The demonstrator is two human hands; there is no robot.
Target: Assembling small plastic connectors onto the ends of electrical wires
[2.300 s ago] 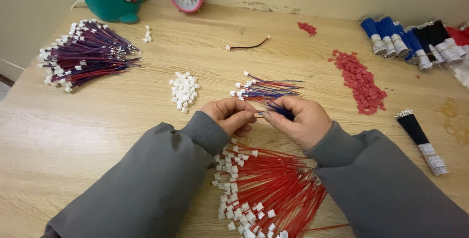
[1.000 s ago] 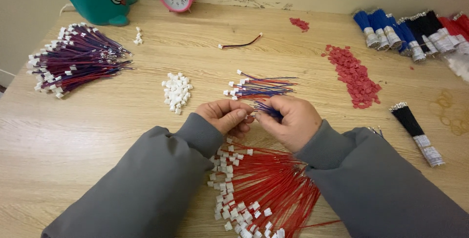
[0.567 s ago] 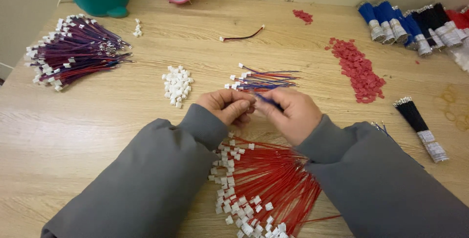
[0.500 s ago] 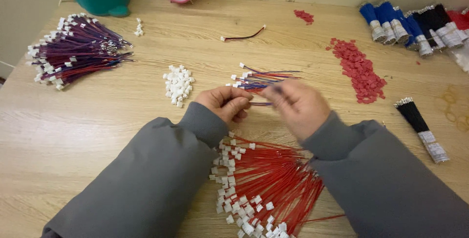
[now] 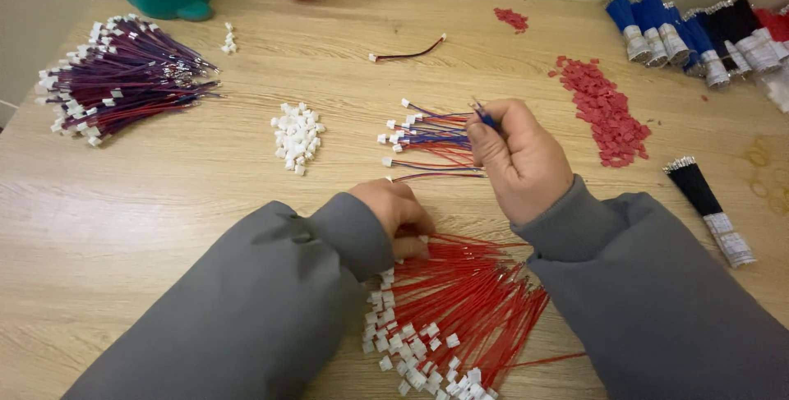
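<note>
We look down at our own two hands over a pale wooden table (image 5: 148,227), both arms in grey sleeves.

Our right hand (image 5: 519,158) is raised a little above the table, its fingers curled closed. Thumb and forefinger pinch the end of a thin blue wire (image 5: 485,117), whose tip pokes up just past the fingertips. The hand hovers at the right end of a small pile of red and blue wires (image 5: 427,141), each tipped with a small white connector, fanned out flat on the table.

Our left hand (image 5: 400,215) is lower and nearer to us, knuckles up, fingers bent downward. It rests at the top edge of a large bundle of red wires (image 5: 460,305), touching the wire ends. We cannot tell whether the fingers actually grip any wire, as the fingertips are hidden under the hand. The red wires spread towards us like a fan, with many white connectors clustered at their near ends.

Between the hands, one red and blue wire lies just beyond the left knuckles.

Further off, a heap of loose white connectors (image 5: 297,135) sits left of the small pile. A big bundle of purple and red wires (image 5: 119,88) lies at far left. A scatter of small red pieces (image 5: 602,108) lies to the right, and a black wire bundle (image 5: 708,207) lies near our right sleeve.
</note>
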